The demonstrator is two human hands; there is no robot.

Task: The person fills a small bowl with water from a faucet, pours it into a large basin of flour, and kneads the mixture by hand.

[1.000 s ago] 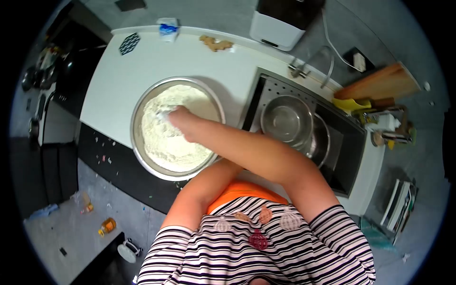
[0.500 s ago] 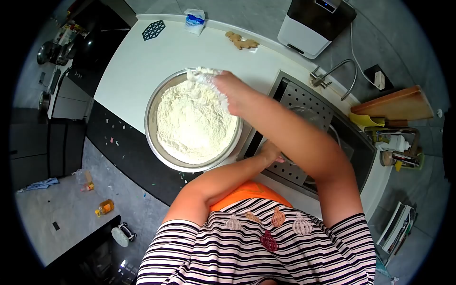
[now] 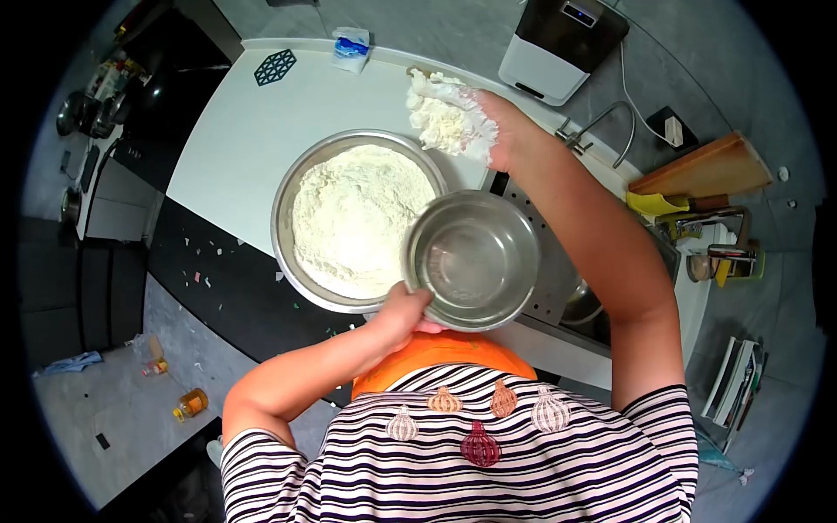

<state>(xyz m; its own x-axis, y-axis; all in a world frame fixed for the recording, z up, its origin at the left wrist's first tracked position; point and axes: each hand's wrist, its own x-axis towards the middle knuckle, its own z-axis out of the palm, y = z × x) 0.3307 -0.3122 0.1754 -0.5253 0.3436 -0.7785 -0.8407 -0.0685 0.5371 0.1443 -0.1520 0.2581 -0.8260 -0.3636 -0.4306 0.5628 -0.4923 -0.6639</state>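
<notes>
A large steel bowl (image 3: pixel 288 253) on the counter holds a heap of white flour (image 3: pixel 357 218). My left hand (image 3: pixel 403 315) is closed on the near left rim of a smaller steel bowl (image 3: pixel 475 261), which overlaps the large bowl's right edge. Inside the smaller bowl is a clear shine; whether that is water I cannot tell. Beyond both bowls, my right hand (image 3: pixel 458 118) is raised over the counter, its fingers spread and thickly caked with flour and pale dough clumps. It touches neither bowl.
To the right is a dark sink with a perforated steel tray (image 3: pixel 545 253) and a faucet (image 3: pixel 610 131). A white-and-black appliance (image 3: pixel 558 52), a blue-and-white packet (image 3: pixel 350 50) and a dark hexagonal trivet (image 3: pixel 275 67) line the back. A wooden cutting board (image 3: pixel 706 170) leans at the right.
My left hand has brought the smaller bowl from the sink area to beside the large bowl. My right hand has moved away from the large bowl's rim, to the right and back.
</notes>
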